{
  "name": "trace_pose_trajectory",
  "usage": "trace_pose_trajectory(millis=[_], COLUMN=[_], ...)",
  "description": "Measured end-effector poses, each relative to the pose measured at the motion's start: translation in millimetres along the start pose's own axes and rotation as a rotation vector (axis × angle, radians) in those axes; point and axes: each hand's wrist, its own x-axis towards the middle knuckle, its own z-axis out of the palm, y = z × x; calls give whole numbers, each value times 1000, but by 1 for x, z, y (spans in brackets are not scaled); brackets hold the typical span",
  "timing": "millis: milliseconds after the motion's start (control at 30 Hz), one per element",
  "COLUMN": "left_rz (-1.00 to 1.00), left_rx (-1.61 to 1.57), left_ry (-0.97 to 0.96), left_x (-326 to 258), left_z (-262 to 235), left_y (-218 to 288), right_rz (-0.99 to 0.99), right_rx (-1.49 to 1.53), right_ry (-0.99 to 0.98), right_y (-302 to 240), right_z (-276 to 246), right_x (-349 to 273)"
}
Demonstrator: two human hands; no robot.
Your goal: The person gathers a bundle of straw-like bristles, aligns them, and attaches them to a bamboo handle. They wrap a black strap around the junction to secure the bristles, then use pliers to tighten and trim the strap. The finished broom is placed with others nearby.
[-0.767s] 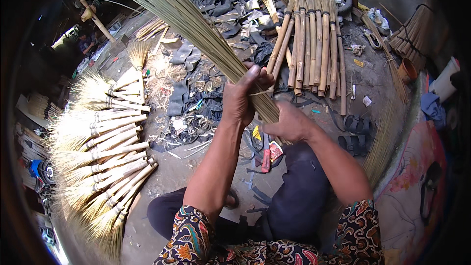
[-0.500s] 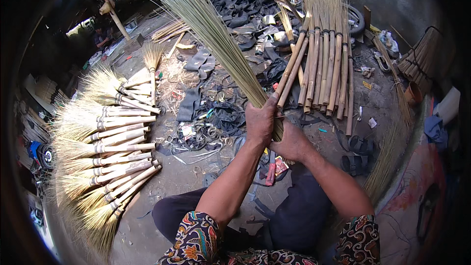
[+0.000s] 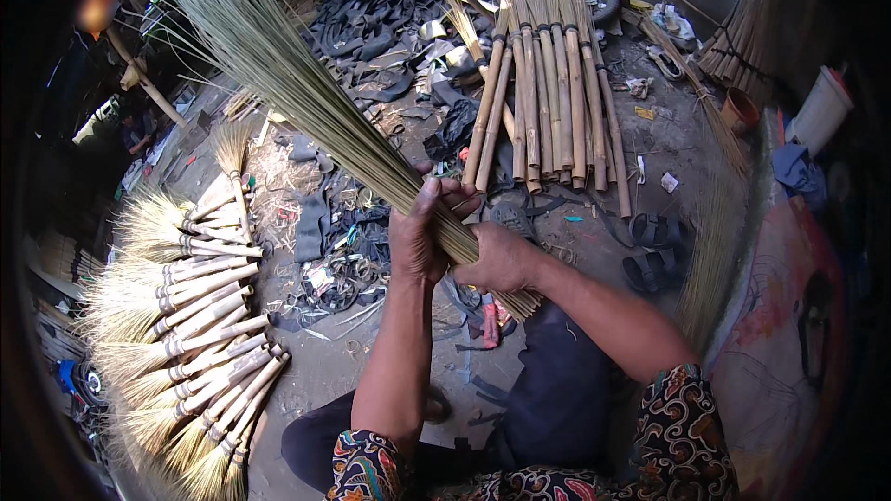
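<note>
A long bundle of dry broom grass (image 3: 357, 144) slants from the upper left, where its fine tips fan out, down to its blunt stalk ends above my knee. My left hand (image 3: 418, 239) holds it loosely from below, thumb on the near side and fingertips showing past the far side. Lower down, my right hand (image 3: 504, 258) grips the bundle close to the stalk ends; its fingers are mostly hidden beneath.
Many short brooms (image 3: 200, 315) with pale handles lie in rows on the left. Bamboo-handled brooms (image 3: 557, 83) lie side by side at the upper right. Black rubber strips (image 3: 371, 14) pile up beyond. Sandals (image 3: 652, 264) and a red-handled tool (image 3: 490, 323) lie on the floor.
The bundle now slants further left, and its stalk ends show below my right hand. My left-hand fingers have loosened around it. The whole view has shifted.
</note>
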Motion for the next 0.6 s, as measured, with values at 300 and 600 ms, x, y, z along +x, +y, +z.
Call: trace_pose_trajectory(millis=[300,600], left_rz=[-57,20], left_rx=[66,779], left_ry=[-16,206], left_x=[27,93], left_z=[18,-72], left_y=[-4,97], right_rz=[-292,62], right_rx=[-95,33], right_ry=[116,282], right_y=[20,137], right_z=[-17,-89], right_x=[22,142])
